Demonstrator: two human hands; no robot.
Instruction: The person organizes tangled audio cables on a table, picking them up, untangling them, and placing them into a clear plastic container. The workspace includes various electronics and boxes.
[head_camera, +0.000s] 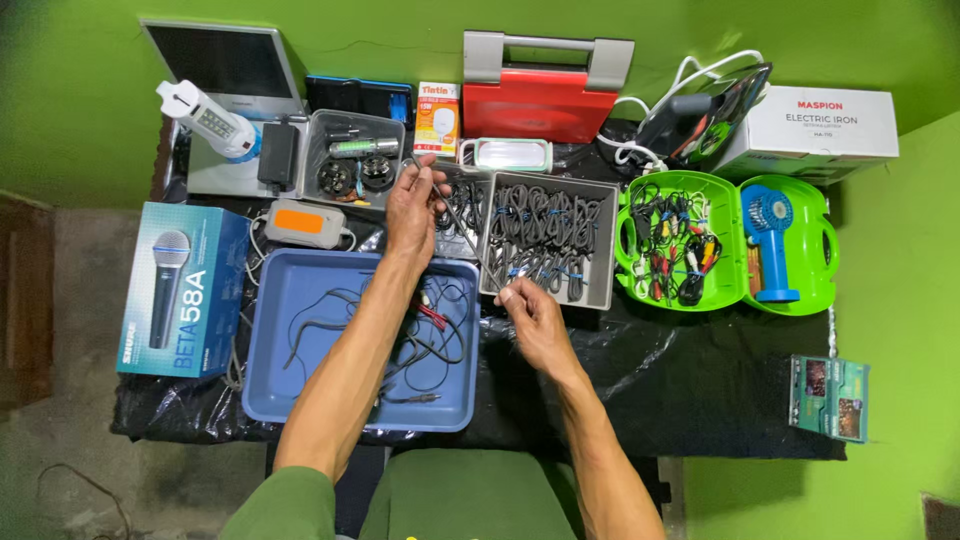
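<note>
While both hands pinch the ends of a thin black cable (462, 225), the left hand (412, 210) holds its upper end and the right hand (528, 318) its lower end, stretching it taut just above the blue tray (268, 330) of loose wires. Beside it stands a gray bin (600, 250) of bundled cables, then a green case (725, 190).

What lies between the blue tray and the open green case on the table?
In the head view, between the blue tray and the green case sits a grey bin of bundled black cables, with bare black table cover below it.
</note>
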